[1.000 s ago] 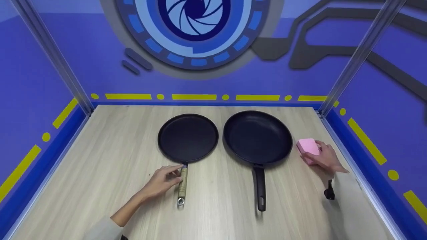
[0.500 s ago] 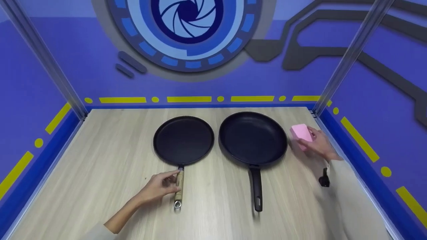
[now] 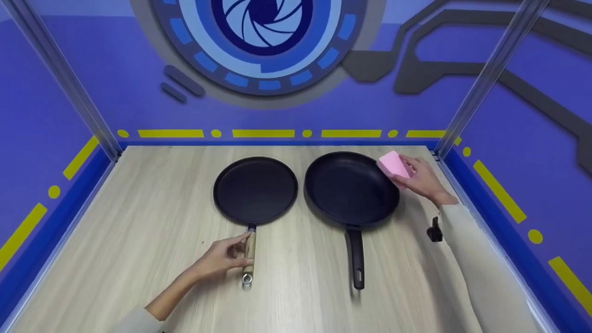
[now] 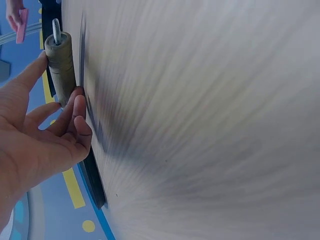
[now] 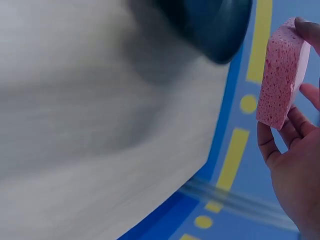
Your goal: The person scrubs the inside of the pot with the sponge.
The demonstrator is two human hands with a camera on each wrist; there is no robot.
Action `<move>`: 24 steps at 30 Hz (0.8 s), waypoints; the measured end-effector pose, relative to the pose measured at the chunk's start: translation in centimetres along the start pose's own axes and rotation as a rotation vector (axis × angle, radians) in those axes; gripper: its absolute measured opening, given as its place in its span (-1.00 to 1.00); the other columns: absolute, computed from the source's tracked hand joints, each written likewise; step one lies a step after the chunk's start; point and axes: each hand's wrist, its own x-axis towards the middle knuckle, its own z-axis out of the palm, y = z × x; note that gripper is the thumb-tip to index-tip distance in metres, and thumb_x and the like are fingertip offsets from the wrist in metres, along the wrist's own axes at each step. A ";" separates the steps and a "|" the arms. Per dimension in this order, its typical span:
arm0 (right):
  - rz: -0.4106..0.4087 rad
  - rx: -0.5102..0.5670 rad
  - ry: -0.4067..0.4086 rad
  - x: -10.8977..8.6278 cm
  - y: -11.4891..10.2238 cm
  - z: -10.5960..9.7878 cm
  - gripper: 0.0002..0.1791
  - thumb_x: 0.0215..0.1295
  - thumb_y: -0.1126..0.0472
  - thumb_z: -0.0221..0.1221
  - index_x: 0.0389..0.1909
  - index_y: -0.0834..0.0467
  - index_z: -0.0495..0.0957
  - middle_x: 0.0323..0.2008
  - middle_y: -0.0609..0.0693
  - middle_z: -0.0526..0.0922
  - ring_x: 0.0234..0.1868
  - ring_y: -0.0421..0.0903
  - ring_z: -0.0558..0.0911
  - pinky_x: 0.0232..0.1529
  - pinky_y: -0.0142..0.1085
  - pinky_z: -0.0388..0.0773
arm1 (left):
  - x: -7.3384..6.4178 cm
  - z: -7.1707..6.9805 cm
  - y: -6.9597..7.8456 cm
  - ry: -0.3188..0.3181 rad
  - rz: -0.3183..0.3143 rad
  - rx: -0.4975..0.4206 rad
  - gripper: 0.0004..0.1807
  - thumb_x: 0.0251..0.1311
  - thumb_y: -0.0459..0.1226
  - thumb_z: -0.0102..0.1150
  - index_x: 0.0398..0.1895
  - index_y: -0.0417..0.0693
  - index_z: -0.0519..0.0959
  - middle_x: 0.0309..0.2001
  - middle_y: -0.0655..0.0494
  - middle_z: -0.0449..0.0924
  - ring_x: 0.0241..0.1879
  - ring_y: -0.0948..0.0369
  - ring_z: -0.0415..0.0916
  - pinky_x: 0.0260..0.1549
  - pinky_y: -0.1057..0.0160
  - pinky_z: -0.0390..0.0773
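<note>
The scene is bounded at the left by a blue side panel [image 3: 32,125] marked with yellow bars and dots, and by a metal post [image 3: 67,83] in the corner. The rear is taken up by a back panel [image 3: 296,118], on which a round emblem [image 3: 262,25] is printed. At the right, a second post [image 3: 490,78] and a right panel [image 3: 564,120] with dark grey shapes are seen. A pale, wood-grained worktop [image 3: 138,208] is enclosed between them.

On it, a shallow round pan [image 3: 255,189] is laid at the left, black and low-rimmed; its wood-coloured handle [image 3: 250,245], ended by a metal ring [image 3: 247,278], is pointed toward the person. Just beside it, a deeper black pan [image 3: 349,187] is set, its black handle [image 3: 355,259] turned the same way. At the far right, a pink sponge [image 3: 393,164], block-shaped and pitted with pores, is held in the air by the deeper pan's right rim, which is partly covered by it in the head view.

Of the hands, the left hand [image 3: 222,259] is curled at the wood-coloured handle, which is pinched between thumb and fingers. By the right hand [image 3: 423,178], the sponge is gripped between thumb and fingers, tilted.
</note>
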 end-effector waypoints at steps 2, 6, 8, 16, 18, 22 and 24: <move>-0.029 0.002 -0.015 0.5 -0.9 0.4 -0.12 0.28 -0.08 0.35 0.51 0.22 0.28 0.32 0.44 0.40 0.28 0.34 0.36 0.30 0.25 0.36 | 0.0 -0.1 0.0 0.002 -0.011 -0.014 -0.15 0.23 -0.18 0.43 0.49 -0.32 0.27 -0.05 -0.18 0.66 -0.19 0.18 0.50 -0.23 0.43 0.54; -0.100 -0.017 -0.025 0.9 -2.2 1.0 -0.18 0.25 -0.01 0.38 0.47 0.21 0.35 0.31 0.42 0.44 0.28 0.33 0.39 0.29 0.25 0.37 | 0.1 -0.1 0.1 0.000 -0.030 -0.022 -0.15 0.21 -0.19 0.45 0.49 -0.31 0.28 -0.06 -0.17 0.65 -0.21 0.21 0.47 -0.25 0.44 0.52; -0.141 -0.014 -0.025 1.0 -3.0 1.2 -0.22 0.23 0.04 0.40 0.43 0.21 0.40 0.25 0.40 0.48 0.23 0.32 0.42 0.23 0.19 0.39 | 0.1 -0.1 0.1 -0.003 -0.043 -0.014 -0.15 0.21 -0.17 0.45 0.49 -0.30 0.29 -0.07 -0.16 0.64 -0.23 0.23 0.45 -0.26 0.45 0.51; -0.257 -0.031 -0.043 2.1 -6.5 2.1 -0.25 0.17 0.03 0.45 0.37 0.16 0.49 0.16 0.31 0.55 0.14 0.25 0.48 0.11 0.00 0.41 | 0.3 -0.1 0.2 -0.006 -0.097 -0.016 -0.06 0.20 -0.14 0.46 0.53 -0.31 0.20 -0.03 -0.15 0.61 -0.16 0.17 0.50 -0.19 0.43 0.54; -0.279 -0.032 -0.058 2.3 -7.5 2.6 -0.25 0.16 0.03 0.47 0.37 0.17 0.50 0.17 0.30 0.55 0.15 0.24 0.48 0.15 0.02 0.43 | 0.2 -0.1 0.3 -0.006 -0.096 -0.023 -0.05 0.19 -0.15 0.46 0.54 -0.32 0.18 -0.03 -0.16 0.60 -0.14 0.13 0.52 -0.18 0.44 0.55; -0.311 -0.036 -0.102 2.4 -9.5 3.6 -0.24 0.16 0.03 0.49 0.37 0.16 0.49 0.20 0.29 0.55 0.21 0.24 0.48 0.23 0.10 0.45 | 0.3 -0.3 0.4 -0.016 -0.077 -0.036 -0.06 0.20 -0.19 0.46 0.54 -0.33 0.17 -0.03 -0.21 0.60 -0.14 0.10 0.53 -0.18 0.43 0.56; -0.329 -0.032 -0.131 2.5 -10.5 4.1 -0.24 0.16 0.04 0.49 0.37 0.16 0.49 0.21 0.29 0.55 0.23 0.26 0.47 0.27 0.13 0.44 | 0.4 -0.3 0.5 -0.021 -0.078 -0.039 -0.06 0.20 -0.19 0.46 0.54 -0.32 0.17 -0.02 -0.22 0.59 -0.14 0.12 0.52 -0.18 0.43 0.56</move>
